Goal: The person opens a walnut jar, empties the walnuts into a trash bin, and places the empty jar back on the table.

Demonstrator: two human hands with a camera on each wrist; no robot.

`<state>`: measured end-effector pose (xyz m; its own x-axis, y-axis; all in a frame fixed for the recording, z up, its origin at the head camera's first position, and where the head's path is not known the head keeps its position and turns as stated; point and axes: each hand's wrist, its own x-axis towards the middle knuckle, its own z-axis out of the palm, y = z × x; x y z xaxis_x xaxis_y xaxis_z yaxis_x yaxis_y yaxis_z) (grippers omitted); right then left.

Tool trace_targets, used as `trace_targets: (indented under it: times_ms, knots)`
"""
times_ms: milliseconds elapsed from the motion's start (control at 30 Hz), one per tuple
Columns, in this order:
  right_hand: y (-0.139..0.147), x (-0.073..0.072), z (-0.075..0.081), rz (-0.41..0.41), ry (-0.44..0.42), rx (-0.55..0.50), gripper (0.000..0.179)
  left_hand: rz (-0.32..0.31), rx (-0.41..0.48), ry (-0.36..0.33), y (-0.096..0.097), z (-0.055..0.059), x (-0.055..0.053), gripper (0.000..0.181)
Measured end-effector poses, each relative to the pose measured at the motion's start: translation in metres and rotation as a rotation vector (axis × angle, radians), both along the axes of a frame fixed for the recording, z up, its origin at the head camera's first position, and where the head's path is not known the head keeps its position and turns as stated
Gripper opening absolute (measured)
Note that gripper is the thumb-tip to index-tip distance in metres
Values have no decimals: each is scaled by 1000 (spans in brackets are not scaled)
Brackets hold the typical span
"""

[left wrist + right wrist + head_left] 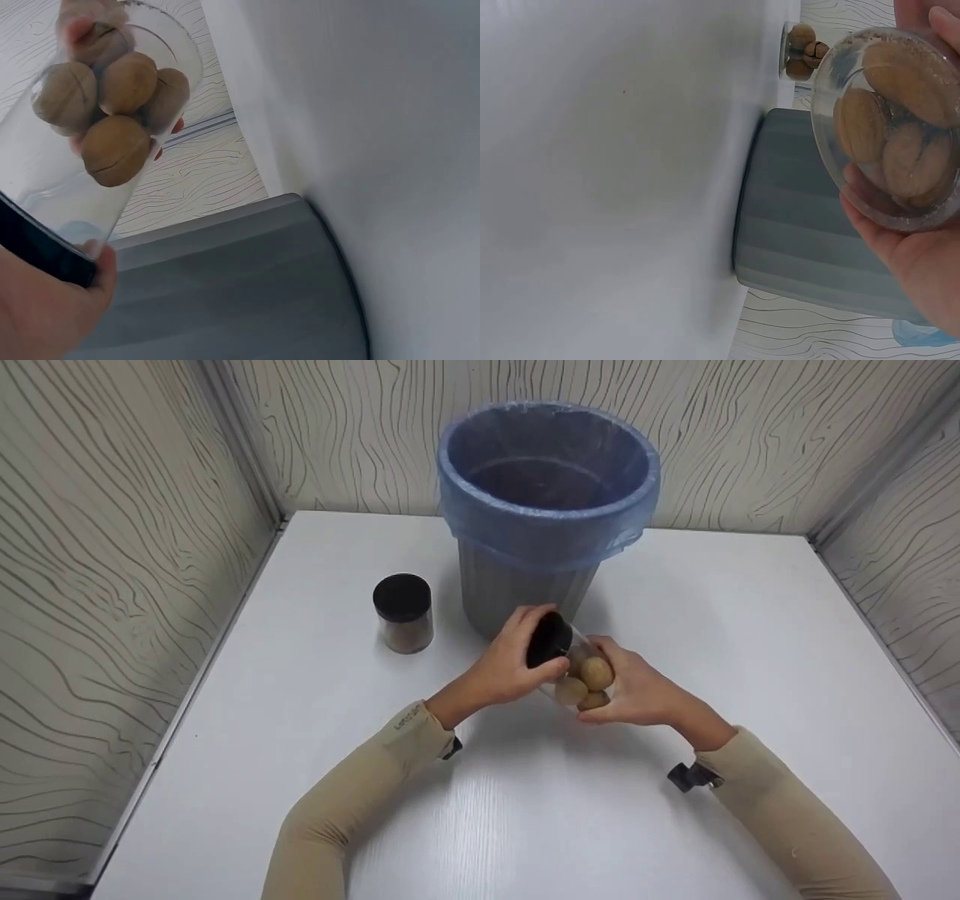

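A clear jar [580, 648] with a black lid [550, 639] is held tilted above the table, its lid toward the upper left. My left hand [517, 656] grips the lid, thumb on the near side and fingers over the far side. Around the jar's base curls my right hand [636, 688]. Inside lie several round brown nuts in their shells [116, 150], gathered at the base end; some show a slit. The right wrist view looks at the jar's round bottom [826, 135], with the right thumb and fingers on opposite sides.
A grey bin [517, 585] lined with a blue bag [547, 536] stands just beyond the hands. Left of it, a second black-lidded jar [405, 615] stands upright with brown nuts [801, 67] inside. Wood-patterned panels [360, 442] enclose the white table [300, 675].
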<state>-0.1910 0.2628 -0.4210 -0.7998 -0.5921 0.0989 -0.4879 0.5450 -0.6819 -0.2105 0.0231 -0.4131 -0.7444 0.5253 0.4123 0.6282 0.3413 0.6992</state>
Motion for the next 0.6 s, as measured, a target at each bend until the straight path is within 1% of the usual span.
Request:
trace_targets:
  times_ms: [167, 233, 333, 400, 467, 500, 533, 600]
  knots:
    - [0, 0, 1, -16, 62, 19, 99, 12, -9, -2, 2, 3, 2, 73]
    - [0, -1, 0, -22, 89, 31, 100, 32, -22, -24, 3, 4, 4, 74]
    - [0, -1, -1, -30, 102, 32, 100, 70, -49, -79, 4, 5, 6, 77]
    - [1, -2, -1, -30, 106, 31, 99, 84, -68, -115, 4, 7, 8, 79]
    - [2, -2, -2, -27, 101, 22, 98, 68, -87, -133, 4, 9, 8, 83]
    - [3, -2, -2, -21, 97, 16, 98, 48, -95, -133, 3, 10, 7, 86]
    - [3, -2, -2, -13, 93, 9, 97, 21, -103, -131, 1, 10, 6, 88]
    - [5, -2, -3, 0, 75, 1, 97, -51, -111, -116, -3, 11, 4, 94]
